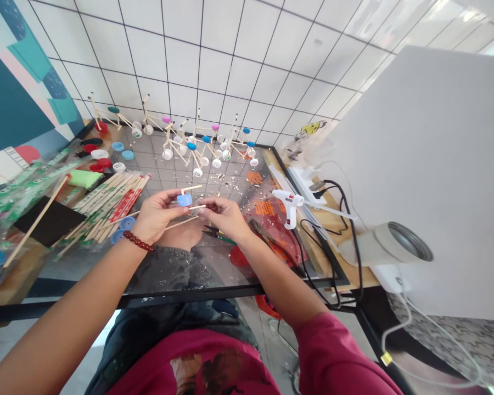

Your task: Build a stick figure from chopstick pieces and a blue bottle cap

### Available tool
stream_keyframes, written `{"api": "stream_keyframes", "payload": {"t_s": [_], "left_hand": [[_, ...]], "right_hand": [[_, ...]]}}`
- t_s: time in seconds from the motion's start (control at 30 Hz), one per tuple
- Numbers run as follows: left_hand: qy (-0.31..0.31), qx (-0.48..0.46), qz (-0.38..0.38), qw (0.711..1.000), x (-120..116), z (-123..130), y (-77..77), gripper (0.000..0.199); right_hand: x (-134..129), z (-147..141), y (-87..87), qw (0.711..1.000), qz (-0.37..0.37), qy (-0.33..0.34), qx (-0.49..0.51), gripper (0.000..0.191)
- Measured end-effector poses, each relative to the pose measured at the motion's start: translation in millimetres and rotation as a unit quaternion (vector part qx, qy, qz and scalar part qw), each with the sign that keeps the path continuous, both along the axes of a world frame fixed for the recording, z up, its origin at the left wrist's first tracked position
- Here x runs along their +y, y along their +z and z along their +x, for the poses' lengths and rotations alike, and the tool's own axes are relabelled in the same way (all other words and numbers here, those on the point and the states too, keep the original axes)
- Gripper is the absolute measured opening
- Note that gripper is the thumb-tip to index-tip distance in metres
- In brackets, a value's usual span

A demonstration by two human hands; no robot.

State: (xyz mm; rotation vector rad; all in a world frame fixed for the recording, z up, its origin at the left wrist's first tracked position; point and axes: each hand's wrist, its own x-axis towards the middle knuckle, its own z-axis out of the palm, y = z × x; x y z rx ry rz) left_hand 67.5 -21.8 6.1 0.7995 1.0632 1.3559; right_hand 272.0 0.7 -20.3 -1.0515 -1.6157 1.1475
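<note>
Between the fingertips of my left hand (158,214) is a light blue bottle cap (184,200), held above the glass tabletop. One short wooden stick (191,188) juts out at the cap's top. My right hand (224,216) pinches another short stick (197,207), whose left end lies close to the cap; whether they touch I cannot tell. Below my left hand a longer thin stick (181,223) shows in part. Beneath my right hand lies a pair of pliers (214,233), partly hidden by the wrist.
Several stick-and-cap figures (206,140) stand along the back. Wrapped chopsticks (111,206) and loose caps (102,163) lie at left. A white glue gun (288,206) rests at right, near black cables (346,203) and a lamp (389,241). Wood scraps litter the glass.
</note>
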Motion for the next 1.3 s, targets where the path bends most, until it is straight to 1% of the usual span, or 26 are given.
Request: {"api": "stream_keyframes", "payload": {"t_s": [0.07, 0.23, 0.37, 0.43, 0.53, 0.57, 0.6, 0.63, 0.67, 0.73, 0.77, 0.8, 0.83, 0.87, 0.93, 1.0, 1.07, 1.13, 1.17, 1.23, 1.3], "left_hand": [[-0.001, 0.0, 0.004, 1.0, -0.6, 1.0, 1.4, 0.056], [-0.016, -0.021, -0.003, 1.0, -2.3, 1.3, 5.2, 0.053], [-0.008, -0.036, -0.021, 0.999, -0.1, -2.6, 6.1, 0.052], [0.006, -0.039, -0.023, 0.999, 2.2, -5.3, 7.1, 0.05], [0.029, -0.05, -0.003, 0.998, 5.5, -10.2, 10.7, 0.045], [0.04, -0.054, 0.007, 0.998, 6.5, -12.2, 12.3, 0.044], [0.05, -0.059, 0.016, 0.997, 7.6, -14.5, 13.9, 0.045], [0.062, -0.066, 0.023, 0.996, 8.7, -16.9, 15.5, 0.045], [0.072, -0.072, 0.028, 0.994, 9.9, -19.4, 16.8, 0.044], [0.087, -0.081, 0.031, 0.992, 12.8, -23.9, 18.5, 0.041], [0.092, -0.084, 0.03, 0.992, 14.2, -25.6, 18.8, 0.039], [0.094, -0.086, 0.027, 0.992, 15.6, -26.7, 18.8, 0.038], [0.093, -0.087, 0.023, 0.992, 16.6, -27.2, 18.5, 0.037], [0.092, -0.088, 0.019, 0.992, 17.3, -27.1, 18.2, 0.036], [0.088, -0.091, 0.015, 0.992, 17.5, -25.6, 18.1, 0.036], [0.083, -0.095, 0.016, 0.992, 16.0, -23.8, 19.0, 0.035], [0.069, -0.1, 0.015, 0.992, 13.8, -22.8, 21.0, 0.031], [0.051, -0.106, 0.007, 0.993, 11.8, -22.7, 23.1, 0.026], [0.045, -0.107, 0.001, 0.993, 11.0, -22.8, 23.9, 0.024], [0.04, -0.106, -0.014, 0.993, 10.0, -22.9, 24.7, 0.022], [0.042, -0.104, -0.023, 0.993, 9.4, -22.5, 24.1, 0.021]], "right_hand": [[-2.0, 0.0, 2.6, 1.0, 0.014, 0.003, -0.018, 0.018], [-6.6, 1.9, 10.1, 0.992, 0.081, -0.028, -0.091, 0.01], [-8.5, 7.2, 15.9, 0.983, 0.119, -0.018, -0.141, 0.009], [-9.2, 10.2, 17.8, 0.971, 0.148, 0.027, -0.184, 0.011], [-10.1, 13.7, 19.9, 0.944, 0.175, 0.128, -0.25, 0.014], [-9.9, 15.3, 21.1, 0.936, 0.178, 0.15, -0.264, 0.014], [-9.1, 17.5, 22.8, 0.933, 0.179, 0.158, -0.269, 0.013], [-7.6, 20.6, 25.2, 0.935, 0.178, 0.149, -0.268, 0.012], [-5.3, 24.6, 28.4, 0.939, 0.177, 0.128, -0.267, 0.01], [1.2, 33.9, 37.1, 0.948, 0.176, 0.041, -0.263, 0.009], [5.0, 37.7, 42.1, 0.946, 0.177, -0.008, -0.271, 0.012], [8.7, 39.8, 46.8, 0.939, 0.176, -0.042, -0.292, 0.015], [11.9, 39.3, 51.0, 0.929, 0.174, -0.056, -0.321, 0.017], [14.4, 35.7, 53.9, 0.919, 0.171, -0.05, -0.35, 0.018], [16.9, 19.0, 55.5, 0.903, 0.164, 0.005, -0.397, 0.017], [16.5, -6.5, 52.0, 0.897, 0.163, 0.04, -0.41, 0.013], [14.4, -32.4, 46.6, 0.877, 0.162, 0.069, -0.448, 0.01], [11.5, -50.5, 42.6, 0.856, 0.169, 0.086, -0.481, 0.012], [10.0, -55.1, 41.7, 0.849, 0.175, 0.089, -0.491, 0.015], [6.8, -54.8, 41.7, 0.84, 0.185, 0.087, -0.503, 0.021], [3.9, -44.5, 42.5, 0.847, 0.199, 0.063, -0.489, 0.021]]}}
